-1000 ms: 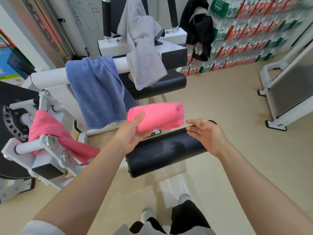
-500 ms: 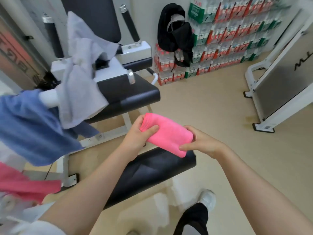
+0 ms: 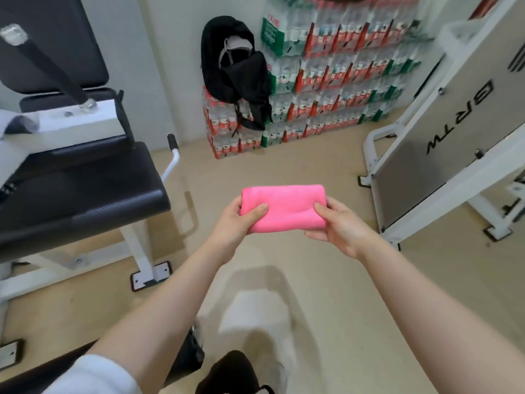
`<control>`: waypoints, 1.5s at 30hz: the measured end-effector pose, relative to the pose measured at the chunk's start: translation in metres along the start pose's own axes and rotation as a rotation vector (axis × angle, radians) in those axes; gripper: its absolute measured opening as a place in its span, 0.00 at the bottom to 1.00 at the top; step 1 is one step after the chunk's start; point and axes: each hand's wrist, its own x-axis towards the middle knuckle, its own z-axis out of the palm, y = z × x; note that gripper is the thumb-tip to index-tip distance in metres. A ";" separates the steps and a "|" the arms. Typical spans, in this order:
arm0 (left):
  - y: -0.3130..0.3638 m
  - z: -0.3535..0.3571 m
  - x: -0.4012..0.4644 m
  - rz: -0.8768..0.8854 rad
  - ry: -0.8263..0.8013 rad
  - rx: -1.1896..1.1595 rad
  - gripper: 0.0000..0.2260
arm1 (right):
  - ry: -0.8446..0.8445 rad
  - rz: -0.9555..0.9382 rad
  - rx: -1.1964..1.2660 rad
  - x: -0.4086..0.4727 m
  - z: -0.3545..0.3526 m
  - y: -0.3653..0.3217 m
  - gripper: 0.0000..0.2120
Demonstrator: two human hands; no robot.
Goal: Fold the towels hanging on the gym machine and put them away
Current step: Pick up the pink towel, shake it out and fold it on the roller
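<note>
I see a beige floor (image 3: 326,172) running out to a far wall stacked with packs of bottled water (image 3: 335,81), a black bag (image 3: 238,72) hung in front of them. On my left sits the gym machine (image 3: 79,189) with its black padded seat; on my right, a white-framed machine panel (image 3: 454,132). Mid-scene, held above the floor, the folded pink towel (image 3: 284,207) is gripped at its ends: my left hand (image 3: 235,220) pinches one, my right hand (image 3: 341,226) the other.

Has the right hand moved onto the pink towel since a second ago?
Yes. The right hand was over the black roller pad, off the pink towel; now it grips the towel's right end, above bare floor.
</note>
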 end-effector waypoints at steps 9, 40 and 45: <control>0.044 0.058 0.175 -0.006 0.011 0.023 0.15 | 0.081 -0.069 0.168 0.121 -0.080 -0.080 0.15; 0.327 0.309 0.922 0.248 0.191 0.122 0.21 | 0.221 -0.289 -0.491 0.705 -0.435 -0.570 0.12; 0.381 0.320 1.013 0.363 0.249 0.182 0.15 | 0.135 -0.343 -0.479 0.780 -0.455 -0.637 0.20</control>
